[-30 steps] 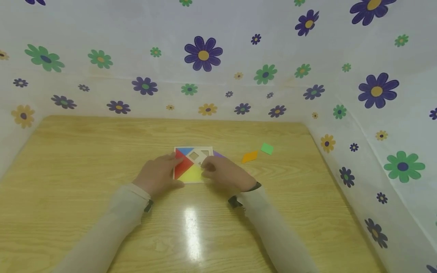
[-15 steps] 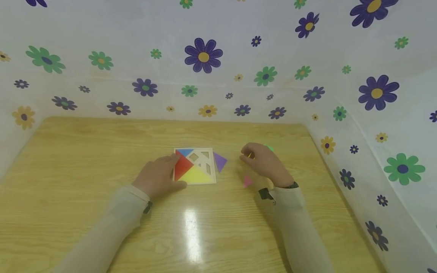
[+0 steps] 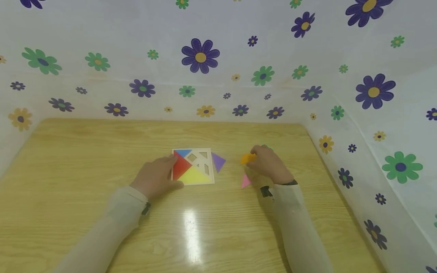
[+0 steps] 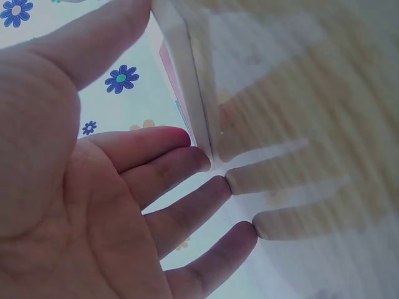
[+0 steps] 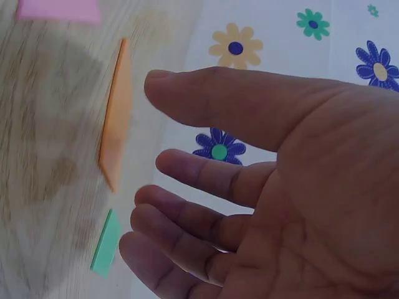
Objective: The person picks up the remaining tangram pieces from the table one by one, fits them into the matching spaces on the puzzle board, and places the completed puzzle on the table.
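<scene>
A white square puzzle tray [image 3: 210, 176] lies mid-table with red, blue and yellow pieces set in it and some hollows bare. My left hand [image 3: 155, 179] rests against the tray's left edge [image 4: 187, 106], its fingers [image 4: 187, 205] straight. My right hand [image 3: 269, 163] hovers over an orange parallelogram [image 3: 247, 158], fingers loosely bent and holding nothing. In the right wrist view the orange piece [image 5: 117, 118] lies just beyond the fingertips [image 5: 163, 162]. A green square [image 5: 106, 244] sits beside it, mostly hidden behind the hand in the head view.
A purple triangle [image 3: 217, 161] lies just right of the tray and a pink triangle [image 3: 245, 181] near my right wrist. The wooden table [image 3: 85, 159] is walled on three sides by flowered sheeting [image 3: 201, 76].
My right hand left the tray and moved right to the orange piece. This uncovered the purple and pink triangles. The left hand stayed on the tray's edge.
</scene>
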Available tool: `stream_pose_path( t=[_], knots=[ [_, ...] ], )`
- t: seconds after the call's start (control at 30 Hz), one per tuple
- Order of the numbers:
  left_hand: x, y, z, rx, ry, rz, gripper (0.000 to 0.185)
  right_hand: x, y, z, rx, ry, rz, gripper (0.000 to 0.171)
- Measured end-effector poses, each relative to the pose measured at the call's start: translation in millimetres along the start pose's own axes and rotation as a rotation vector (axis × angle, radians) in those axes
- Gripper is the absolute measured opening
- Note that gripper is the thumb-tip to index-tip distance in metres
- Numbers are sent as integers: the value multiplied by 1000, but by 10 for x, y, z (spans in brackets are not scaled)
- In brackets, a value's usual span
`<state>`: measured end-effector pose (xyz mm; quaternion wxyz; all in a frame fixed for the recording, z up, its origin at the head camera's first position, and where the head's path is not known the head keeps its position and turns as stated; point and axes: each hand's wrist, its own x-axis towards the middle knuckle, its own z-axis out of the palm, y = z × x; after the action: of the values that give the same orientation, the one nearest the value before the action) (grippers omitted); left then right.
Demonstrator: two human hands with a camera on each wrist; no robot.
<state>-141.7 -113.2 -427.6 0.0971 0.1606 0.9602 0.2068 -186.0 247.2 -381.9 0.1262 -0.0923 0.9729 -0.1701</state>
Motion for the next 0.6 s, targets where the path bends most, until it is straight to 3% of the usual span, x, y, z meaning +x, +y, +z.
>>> stream_pose_path(
  t=[0.17,0.6],
  knots=[
    [-2,-6,0,2,-1,-1,91,5,69,0,3,-15,48,52],
    [10,-13,1,11,-12,-11,92,74,99,166,21,-60,50,55]
  ],
)
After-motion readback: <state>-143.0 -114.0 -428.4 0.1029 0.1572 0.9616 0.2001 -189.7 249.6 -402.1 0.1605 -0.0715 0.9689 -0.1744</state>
